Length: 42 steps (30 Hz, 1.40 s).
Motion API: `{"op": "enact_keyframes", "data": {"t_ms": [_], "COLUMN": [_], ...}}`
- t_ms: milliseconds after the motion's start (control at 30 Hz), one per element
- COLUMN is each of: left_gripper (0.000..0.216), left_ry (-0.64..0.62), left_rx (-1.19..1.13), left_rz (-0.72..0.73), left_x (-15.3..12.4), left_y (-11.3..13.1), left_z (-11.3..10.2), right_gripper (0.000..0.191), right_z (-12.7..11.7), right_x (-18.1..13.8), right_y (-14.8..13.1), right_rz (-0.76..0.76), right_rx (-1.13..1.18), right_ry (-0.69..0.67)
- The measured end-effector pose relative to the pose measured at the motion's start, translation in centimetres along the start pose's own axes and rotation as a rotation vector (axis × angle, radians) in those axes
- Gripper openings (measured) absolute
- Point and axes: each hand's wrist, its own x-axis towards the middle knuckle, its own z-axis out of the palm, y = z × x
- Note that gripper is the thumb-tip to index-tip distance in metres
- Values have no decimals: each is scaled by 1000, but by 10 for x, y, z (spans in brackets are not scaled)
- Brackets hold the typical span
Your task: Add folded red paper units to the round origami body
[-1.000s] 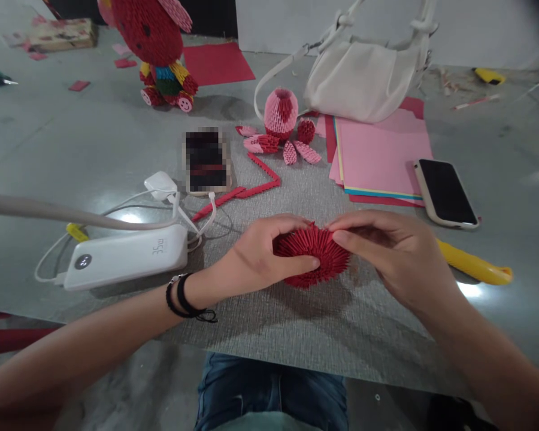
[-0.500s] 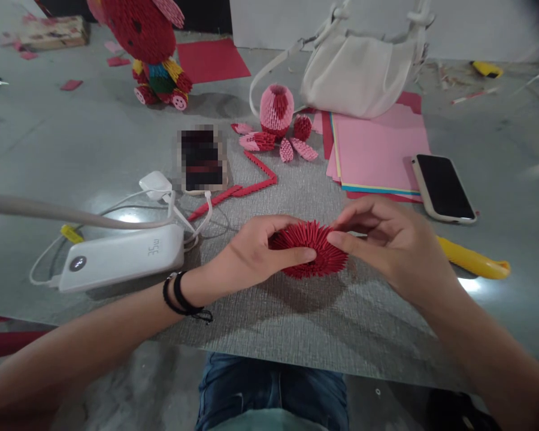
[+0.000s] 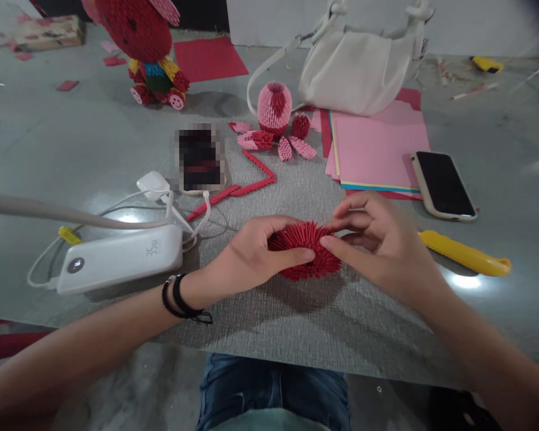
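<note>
A round, spiky red piece [image 3: 303,236] made of many folded paper triangles is held just above the grey table. My left hand [image 3: 263,248] is closed around its left side, with the thumb lying across the top near the centre. At its right rim, the thumb and index finger of my right hand [image 3: 375,239] are closed on the paper points, while the other fingers are loosely curled. The fingertips partly hide that edge. Behind it, a bent chain of red folded pieces [image 3: 263,179] lies on the table.
A white power bank [image 3: 121,257] with cables sits left, near a phone [image 3: 201,158]. Pink folded-paper parts [image 3: 273,111], a paper figure [image 3: 155,78] and a white bag [image 3: 354,72] stand behind. Coloured sheets [image 3: 377,146], another phone [image 3: 444,184] and a yellow cutter [image 3: 467,252] lie right.
My right hand has shifted slightly left along the red piece's rim, and its fingers have spread a little. My left hand keeps the same hold.
</note>
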Motion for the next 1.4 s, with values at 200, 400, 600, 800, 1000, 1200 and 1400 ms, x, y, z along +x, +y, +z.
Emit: {"op": "enact_keyframes", "data": {"t_ms": [200, 400, 600, 800, 1000, 1200, 1400], "left_gripper": [28, 27, 25, 25, 24, 18, 25], "left_ry": [-25, -130, -221, -267, -200, -152, -55], "left_rx": [12, -86, -152, -85, -166, -195, -155], "left_rz": [-27, -57, -75, -109, -136, -126, -115], "left_x": [2, 3, 1, 2, 2, 3, 1], "left_y": [0, -2, 1, 6, 1, -1, -3], "left_z": [-2, -5, -4, -5, -4, -3, -2], "right_gripper": [33, 16, 8, 8, 10, 4, 5], "right_z": [-4, -20, -18, -18, -16, -19, -20], "right_x": [1, 17, 20, 19, 19, 16, 14], "right_y": [-3, 5, 2, 2, 5, 1, -3], "right_rz": [-103, -34, -46, -93, -87, -55, 27], "right_rx": [-135, 62, 3, -58, -120, -71, 219], "right_ry": [12, -102, -287, -273, -212, -14, -60]}}
